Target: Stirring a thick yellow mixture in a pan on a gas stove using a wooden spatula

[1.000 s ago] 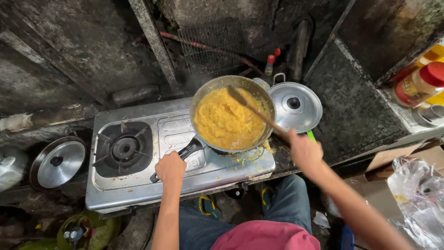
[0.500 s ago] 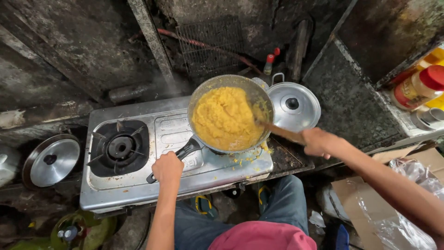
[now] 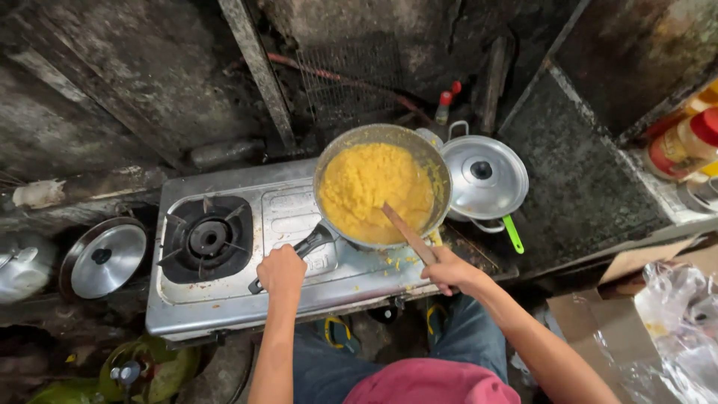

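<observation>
Two hands work a round metal frying pan (image 3: pixel 441 176) of lumpy yellow mash (image 3: pixel 374 191) on a steel two-burner gas stove (image 3: pixel 299 295).

Head view: the left hand (image 3: pixel 281 271) has its fingers clenched around the pan's black handle (image 3: pixel 303 247); the right hand (image 3: pixel 451 271) grips a flat wooden spatula (image 3: pixel 407 233), whose tip sits in the mash at the pan's near edge. The pan stands on the stove's right burner; the black left burner (image 3: pixel 207 238) is bare. A lidded steel pot (image 3: pixel 482 178) touches the pan's right side, and a round steel lid (image 3: pixel 105 258) lies left of the stove.
</observation>
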